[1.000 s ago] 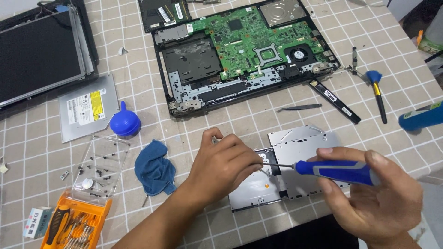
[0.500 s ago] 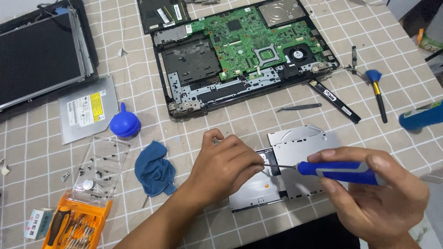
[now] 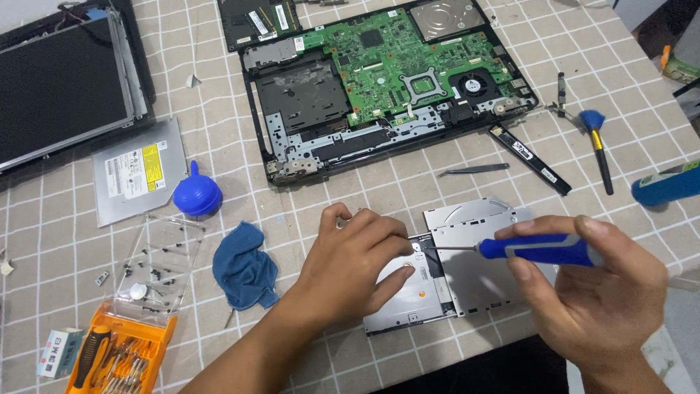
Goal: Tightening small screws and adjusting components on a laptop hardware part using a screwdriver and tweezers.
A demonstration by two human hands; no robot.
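My left hand point(image 3: 350, 266) presses down on a silver optical drive point(image 3: 467, 273) lying near the table's front edge, fingers curled over its left part. My right hand point(image 3: 590, 292) grips a blue-handled screwdriver point(image 3: 536, 249) held level, its thin tip pointing left onto the drive next to my left fingertips. What lies under the left palm is hidden.
An opened laptop base with a green board point(image 3: 386, 80) lies at the back, a screen panel point(image 3: 62, 91) at far left. A second drive point(image 3: 138, 175), blue air blower point(image 3: 197, 195), blue cloth point(image 3: 244, 266), clear screw tray point(image 3: 157, 266), orange tool case point(image 3: 120, 357), tweezers point(image 3: 474, 171) and brush point(image 3: 599, 149) surround it.
The screwdriver has edged slightly right and lower in my right hand. My left hand stays on the drive.
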